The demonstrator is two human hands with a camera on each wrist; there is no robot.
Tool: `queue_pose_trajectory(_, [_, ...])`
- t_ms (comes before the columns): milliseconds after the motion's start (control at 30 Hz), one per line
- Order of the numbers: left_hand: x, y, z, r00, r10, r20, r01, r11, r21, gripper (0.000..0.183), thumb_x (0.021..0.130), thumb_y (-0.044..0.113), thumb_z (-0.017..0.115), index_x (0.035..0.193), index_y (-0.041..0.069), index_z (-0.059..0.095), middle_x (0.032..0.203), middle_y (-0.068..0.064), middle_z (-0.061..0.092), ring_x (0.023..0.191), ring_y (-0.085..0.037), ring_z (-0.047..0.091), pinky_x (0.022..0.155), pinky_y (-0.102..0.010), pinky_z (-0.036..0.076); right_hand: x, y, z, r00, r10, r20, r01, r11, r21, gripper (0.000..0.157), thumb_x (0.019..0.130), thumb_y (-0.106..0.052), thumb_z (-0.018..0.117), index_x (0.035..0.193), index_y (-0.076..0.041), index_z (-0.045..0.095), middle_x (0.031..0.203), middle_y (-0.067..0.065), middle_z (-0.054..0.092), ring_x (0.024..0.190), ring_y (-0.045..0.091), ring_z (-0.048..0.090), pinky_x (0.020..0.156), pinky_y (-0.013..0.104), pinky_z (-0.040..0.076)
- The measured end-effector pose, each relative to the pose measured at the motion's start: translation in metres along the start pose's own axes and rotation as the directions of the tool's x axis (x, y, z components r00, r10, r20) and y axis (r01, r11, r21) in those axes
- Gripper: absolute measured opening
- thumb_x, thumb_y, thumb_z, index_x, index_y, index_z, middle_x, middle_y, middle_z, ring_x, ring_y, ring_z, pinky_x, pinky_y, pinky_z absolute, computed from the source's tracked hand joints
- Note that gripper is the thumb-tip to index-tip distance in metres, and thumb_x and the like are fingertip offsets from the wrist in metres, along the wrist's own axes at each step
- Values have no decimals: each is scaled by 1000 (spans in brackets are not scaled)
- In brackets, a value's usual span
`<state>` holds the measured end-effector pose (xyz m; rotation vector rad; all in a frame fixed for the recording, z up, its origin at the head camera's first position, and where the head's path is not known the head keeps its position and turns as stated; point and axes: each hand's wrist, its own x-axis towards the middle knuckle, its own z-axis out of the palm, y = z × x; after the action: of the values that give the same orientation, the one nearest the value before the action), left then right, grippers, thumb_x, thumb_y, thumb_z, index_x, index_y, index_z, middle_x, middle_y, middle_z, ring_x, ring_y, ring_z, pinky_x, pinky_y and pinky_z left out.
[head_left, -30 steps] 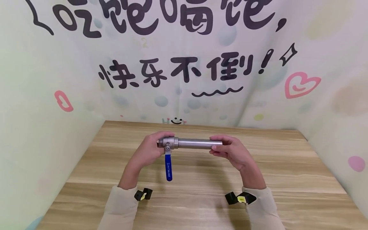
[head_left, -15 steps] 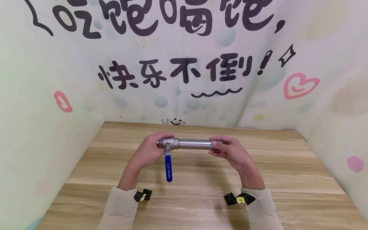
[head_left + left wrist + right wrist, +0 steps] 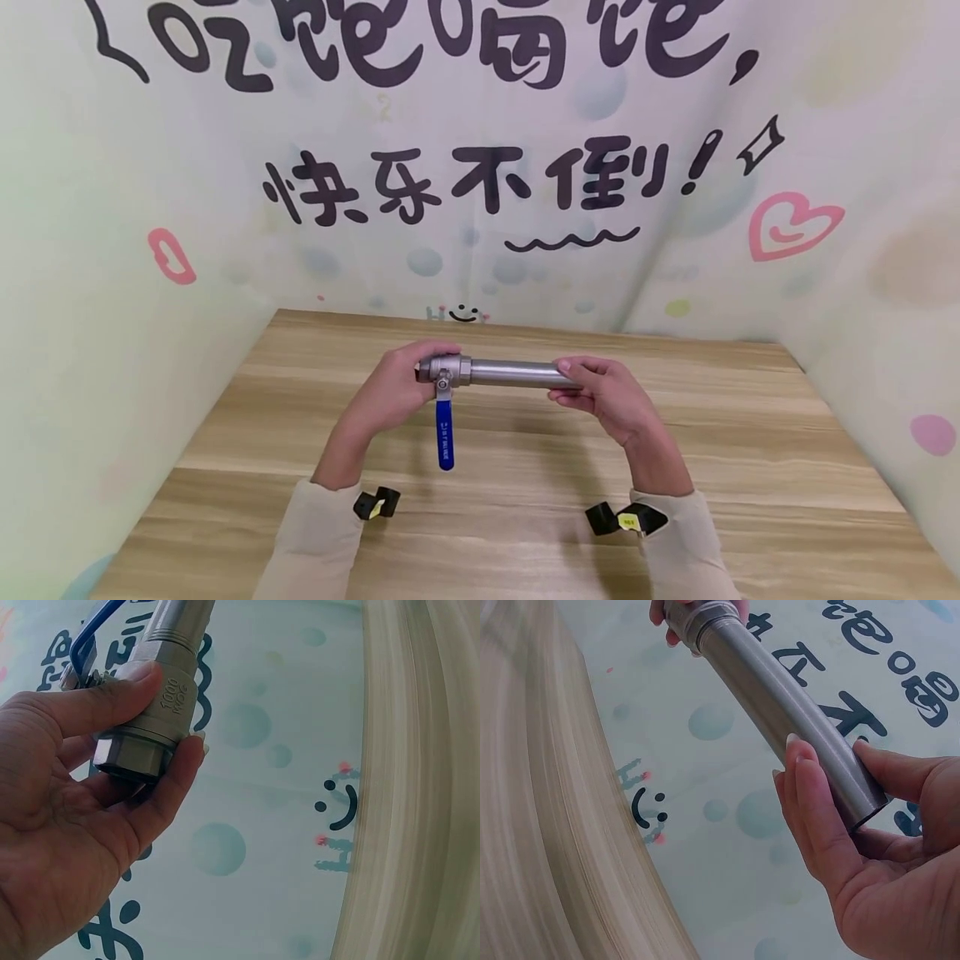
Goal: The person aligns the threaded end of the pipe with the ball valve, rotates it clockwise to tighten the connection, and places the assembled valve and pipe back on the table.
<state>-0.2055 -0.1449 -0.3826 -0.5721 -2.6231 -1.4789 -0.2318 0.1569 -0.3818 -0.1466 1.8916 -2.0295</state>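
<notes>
A steel ball valve [image 3: 448,367] with a blue lever handle [image 3: 446,435] is joined to a straight metal pipe [image 3: 517,373]. My left hand [image 3: 390,388] grips the valve body at its left end; in the left wrist view the thumb lies along the body beside raised "1000 WOG" lettering, and fingers wrap the far side near the hex end [image 3: 129,756]. The pipe's right end is held by my right hand [image 3: 611,392], thumb on one side and fingers on the other. In the right wrist view the open pipe end points toward the palm. Valve and pipe lie level above the table, lever hanging toward me.
Beneath the hands is a wood-grain table [image 3: 480,517]. A white printed cloth [image 3: 405,275] with dark lettering stands behind it and along both sides. Each sleeve [image 3: 318,525] carries a black wrist mount [image 3: 377,503].
My right thumb has shifted up and across the pipe's near end, so its grip there differs. The left hand keeps its hold on the valve. The whole view has shifted slightly.
</notes>
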Motion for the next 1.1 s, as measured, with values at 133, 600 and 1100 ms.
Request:
queue_pose_trajectory(133, [2, 1, 1, 1000, 3, -5, -3, 1000, 3, 54, 78, -15, 62, 125, 11, 64, 121, -9, 64, 91, -25, 58, 71, -33, 50, -1, -1, -2, 1000, 4, 8, -4, 1000, 5, 44, 96, -16, 60, 125, 15, 50, 102, 14, 60, 79, 15, 70, 75, 24, 56])
queue_pose_trajectory(600, [2, 2, 1, 1000, 5, 5, -5, 1000, -3, 54, 78, -15, 62, 125, 10, 63, 122, -11, 64, 94, -26, 58, 73, -33, 50, -3, -1, -6, 997, -29, 67, 28, 999, 19, 43, 85, 14, 60, 127, 9, 52, 111, 13, 56, 86, 21, 70, 82, 32, 56])
queue_pose_trajectory(1100, [0, 2, -1, 1000, -19, 10, 19, 1000, -21, 55, 78, -16, 58, 126, 11, 63, 123, -12, 62, 91, -27, 56, 68, -32, 48, -1, 0, -6, 997, -41, 62, 37, 998, 59, 31, 89, 6, 62, 119, 0, 61, 111, 16, 54, 87, 23, 71, 83, 31, 55])
